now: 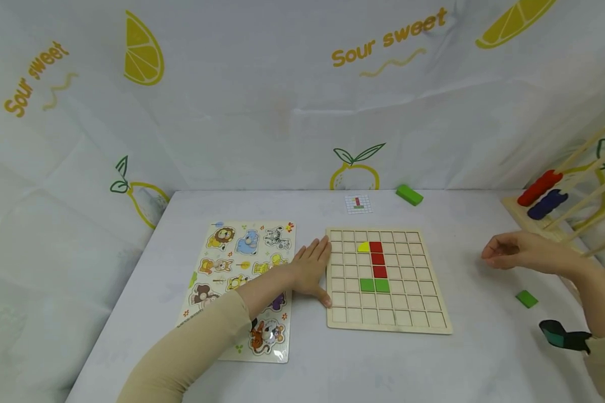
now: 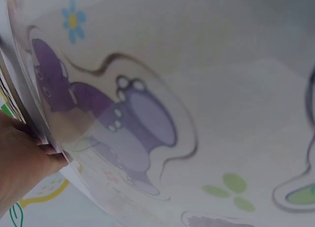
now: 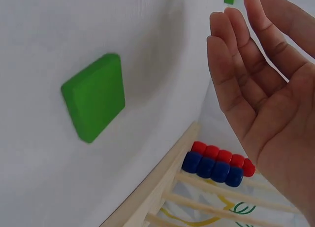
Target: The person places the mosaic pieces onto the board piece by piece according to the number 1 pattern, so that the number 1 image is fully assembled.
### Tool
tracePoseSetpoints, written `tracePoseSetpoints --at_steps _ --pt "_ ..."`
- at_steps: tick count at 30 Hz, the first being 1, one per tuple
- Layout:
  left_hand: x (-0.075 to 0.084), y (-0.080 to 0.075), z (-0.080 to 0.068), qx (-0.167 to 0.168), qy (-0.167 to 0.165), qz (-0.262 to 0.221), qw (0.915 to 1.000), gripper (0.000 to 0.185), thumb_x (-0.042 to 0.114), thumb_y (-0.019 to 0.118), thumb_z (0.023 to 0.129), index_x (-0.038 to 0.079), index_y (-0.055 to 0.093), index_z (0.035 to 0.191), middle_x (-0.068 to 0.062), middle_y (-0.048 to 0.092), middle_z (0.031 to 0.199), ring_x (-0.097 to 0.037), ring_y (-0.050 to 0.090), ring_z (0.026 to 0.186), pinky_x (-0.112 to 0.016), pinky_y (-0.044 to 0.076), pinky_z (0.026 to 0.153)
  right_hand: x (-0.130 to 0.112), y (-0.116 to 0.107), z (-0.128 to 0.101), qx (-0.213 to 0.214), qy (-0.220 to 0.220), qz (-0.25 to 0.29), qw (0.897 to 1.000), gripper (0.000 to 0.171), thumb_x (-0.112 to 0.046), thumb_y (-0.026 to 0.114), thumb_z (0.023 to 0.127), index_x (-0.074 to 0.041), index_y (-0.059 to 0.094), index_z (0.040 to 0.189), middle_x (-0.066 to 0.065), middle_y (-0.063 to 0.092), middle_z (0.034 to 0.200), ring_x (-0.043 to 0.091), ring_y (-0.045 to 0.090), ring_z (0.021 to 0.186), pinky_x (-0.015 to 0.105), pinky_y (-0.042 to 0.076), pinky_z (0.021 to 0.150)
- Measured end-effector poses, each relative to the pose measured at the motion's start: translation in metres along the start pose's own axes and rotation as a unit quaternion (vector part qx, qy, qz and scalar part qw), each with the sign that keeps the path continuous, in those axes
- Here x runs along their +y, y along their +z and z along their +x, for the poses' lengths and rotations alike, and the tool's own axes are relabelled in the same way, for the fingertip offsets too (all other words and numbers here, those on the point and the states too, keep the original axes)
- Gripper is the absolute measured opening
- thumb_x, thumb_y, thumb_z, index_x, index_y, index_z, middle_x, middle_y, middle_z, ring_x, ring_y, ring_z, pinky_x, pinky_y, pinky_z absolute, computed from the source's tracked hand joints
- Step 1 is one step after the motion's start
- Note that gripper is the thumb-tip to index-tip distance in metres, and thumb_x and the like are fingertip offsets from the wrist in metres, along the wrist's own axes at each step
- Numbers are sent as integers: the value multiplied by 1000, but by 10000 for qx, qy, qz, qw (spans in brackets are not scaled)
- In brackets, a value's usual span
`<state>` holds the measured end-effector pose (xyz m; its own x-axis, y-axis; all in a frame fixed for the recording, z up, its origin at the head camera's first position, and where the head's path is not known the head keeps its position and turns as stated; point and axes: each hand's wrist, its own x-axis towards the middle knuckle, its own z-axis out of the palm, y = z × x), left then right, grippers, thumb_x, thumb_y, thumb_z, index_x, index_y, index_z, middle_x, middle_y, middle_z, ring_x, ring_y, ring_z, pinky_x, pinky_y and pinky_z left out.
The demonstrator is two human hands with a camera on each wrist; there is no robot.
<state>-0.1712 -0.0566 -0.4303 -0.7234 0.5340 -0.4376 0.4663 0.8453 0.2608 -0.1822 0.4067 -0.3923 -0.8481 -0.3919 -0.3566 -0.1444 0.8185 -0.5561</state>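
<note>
A: Where was the left hand [image 1: 310, 268]?

B: It lay flat on the white cloth-covered surface [image 1: 312, 369], palm down with the fingers straight, and held nothing. Its fingertips touched the left edge of the square wooden grid board [image 1: 436, 327]. The forearm crossed the printed wooden animal puzzle board [image 1: 217, 302], which lay just left of the grid board. In the left wrist view only part of that hand [image 2: 22, 160] showed, next to a blurred purple animal figure [image 2: 133, 123] on the puzzle.

A: What did the grid board contain?

B: One yellow quarter-round piece [image 1: 364, 247], three red square tiles [image 1: 378, 258] in a vertical column touching it on its right, and two green square tiles [image 1: 375, 285] side by side below the column.

A: And the right hand [image 1: 514, 253]?

B: It hovered above the surface to the right of the grid board, well apart from it. The grip was open, the fingers only loosely bent, and nothing was held. The right wrist view showed the palm [image 3: 268, 84] bare.

A: Which piece lay nearest to it?

B: A small flat green square block [image 1: 526, 299] rested on the surface below the hand, not touched; it appeared large in the right wrist view [image 3: 94, 96].

A: Other items?

B: A wooden bead rack with red and blue beads [image 1: 547, 196] stood at the right edge. A long green rectangular block [image 1: 409, 195] and a small printed pattern card [image 1: 358, 204] lay at the far side.
</note>
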Motion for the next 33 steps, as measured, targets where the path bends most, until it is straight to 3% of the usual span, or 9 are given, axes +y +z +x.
tracePoseSetpoints --at_steps 5,12,19,21,27,29,33 --pt "0 0 0 7 0 0 10000 133 62 78 72 6 -6 159 -9 -16 168 -29 -9 157 -46 4 130 19 -3 -9 -2 135 -33 9999 26 -18 64 94 1 64 112 -10 70 102 -13 56 85 16 52 72" --pt "0 0 0 -28 1 -19 10000 133 61 78 72 6 -7 159 -9 -17 167 -29 -10 157 -46 4 130 40 -1 -20 15 287 -74 9996 31 -15 67 91 6 63 113 -18 68 97 -13 56 83 15 50 70" --pt "1 -1 0 -30 -11 -37 10000 133 61 78 72 6 -6 159 -9 -17 168 -28 -10 157 -46 4 130 55 -2 -29 -523 405 228 9975 35 -8 67 88 17 58 112 -30 61 92 -12 55 79 15 51 69" --pt "1 -1 0 -48 -22 -28 10000 133 61 78 72 6 -7 159 -8 -17 168 -28 -10 157 -46 4 130 58 -3 -31 -627 455 170 9968 36 -6 67 86 17 58 112 -26 64 94 -11 54 78 15 50 69" --pt "1 -2 0 -38 -36 -19 10000 133 61 78 72 6 -6 159 -8 -17 168 -28 -10 157 -46 4 130 60 -2 -33 -884 998 108 9910 44 -8 73 83 14 58 117 7 69 108 -7 55 80 17 53 71" --pt "1 -1 0 -33 -46 -17 10000 134 61 79 71 6 -6 159 -9 -16 168 -29 -9 157 -46 4 130 62 0 -33 -962 1002 224 9901 44 -7 73 82 15 57 117 3 68 107 -6 54 79 17 52 72" --pt "1 -1 0 -26 -37 -8 10000 133 61 79 72 6 -6 159 -9 -16 168 -28 -9 157 -46 4 130 67 3 -35 -1011 489 410 9928 39 0 71 79 15 58 112 -12 59 96 -4 46 74 16 48 68"
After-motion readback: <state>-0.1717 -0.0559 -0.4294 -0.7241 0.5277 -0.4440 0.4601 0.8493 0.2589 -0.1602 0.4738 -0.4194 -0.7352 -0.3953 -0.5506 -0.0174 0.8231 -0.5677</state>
